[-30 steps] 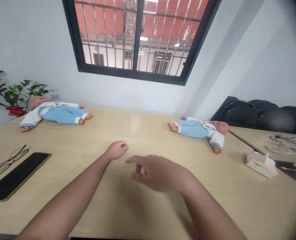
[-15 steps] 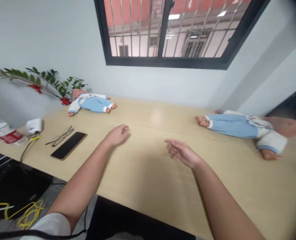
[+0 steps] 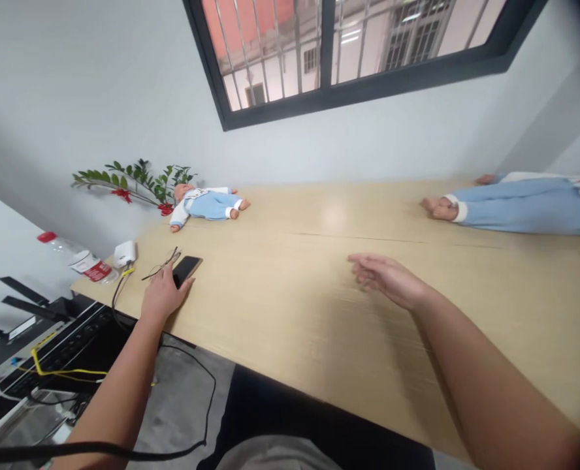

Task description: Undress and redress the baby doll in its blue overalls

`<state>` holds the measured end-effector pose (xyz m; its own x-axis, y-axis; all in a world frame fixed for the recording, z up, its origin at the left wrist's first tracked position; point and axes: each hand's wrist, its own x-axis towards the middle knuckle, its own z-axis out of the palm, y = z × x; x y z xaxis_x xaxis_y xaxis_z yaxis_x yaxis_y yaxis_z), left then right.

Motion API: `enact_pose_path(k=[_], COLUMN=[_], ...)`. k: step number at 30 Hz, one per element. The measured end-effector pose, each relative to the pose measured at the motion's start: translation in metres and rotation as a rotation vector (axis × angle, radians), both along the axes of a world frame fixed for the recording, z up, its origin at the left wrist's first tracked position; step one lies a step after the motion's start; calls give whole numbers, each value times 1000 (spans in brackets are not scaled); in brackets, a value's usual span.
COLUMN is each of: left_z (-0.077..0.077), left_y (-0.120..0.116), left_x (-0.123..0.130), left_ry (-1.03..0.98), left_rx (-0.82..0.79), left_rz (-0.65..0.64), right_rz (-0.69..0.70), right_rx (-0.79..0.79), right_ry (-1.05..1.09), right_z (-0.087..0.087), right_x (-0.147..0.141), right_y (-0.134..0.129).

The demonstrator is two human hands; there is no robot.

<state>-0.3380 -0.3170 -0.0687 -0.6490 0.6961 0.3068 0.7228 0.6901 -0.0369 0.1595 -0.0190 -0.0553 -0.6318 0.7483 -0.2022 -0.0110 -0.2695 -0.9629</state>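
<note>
My left hand (image 3: 163, 294) is over the near end of a black smartphone (image 3: 186, 267) that lies flat on the table. Its thumb is along the phone's right edge and its fingers are on the left side, partly hiding the phone. A pair of eyeglasses (image 3: 161, 264) lies just beyond the fingertips, close to them. My right hand (image 3: 385, 277) hovers low over the table's middle with nothing in it, its index finger stretched out and the other fingers loosely bent.
On the wooden table (image 3: 290, 287), one baby doll (image 3: 209, 203) in blue and white lies at the back left, another (image 3: 525, 202) at the right, cut off by the frame. A plant (image 3: 143, 179), a red-capped bottle (image 3: 87, 261), a white device (image 3: 125, 253) and cables (image 3: 69, 373) are at left.
My left hand has moved left from the table's middle to the phone. My right hand stays over the table in much the same pose. The view has swung left and tilted.
</note>
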Motion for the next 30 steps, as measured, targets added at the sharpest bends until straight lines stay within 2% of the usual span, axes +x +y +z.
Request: enact_pose_path(k=[7,11,17,22,26,30], left_z=[11,14,16,19,25,37], left_y=[13,14,10,8,7,2], left_x=[-15,-16,-6,13,40,76], left_ry=[-77,-208,-353,-408,-252,-80], left_rx=[-89,16,115,140,211,296], left_rz=[95,91,7,-66,-107,-166], right_rz=[-3,0,-12,3,8,8], right_rx=[-28,-34,-26,-18,-19,9], right_ry=[61,60,64,63,53,35], right_z=[-5,-6,-4,-5,-3,0], right_x=[1,0,0,0,0,0], right_y=[2,2,1,1,0,-1])
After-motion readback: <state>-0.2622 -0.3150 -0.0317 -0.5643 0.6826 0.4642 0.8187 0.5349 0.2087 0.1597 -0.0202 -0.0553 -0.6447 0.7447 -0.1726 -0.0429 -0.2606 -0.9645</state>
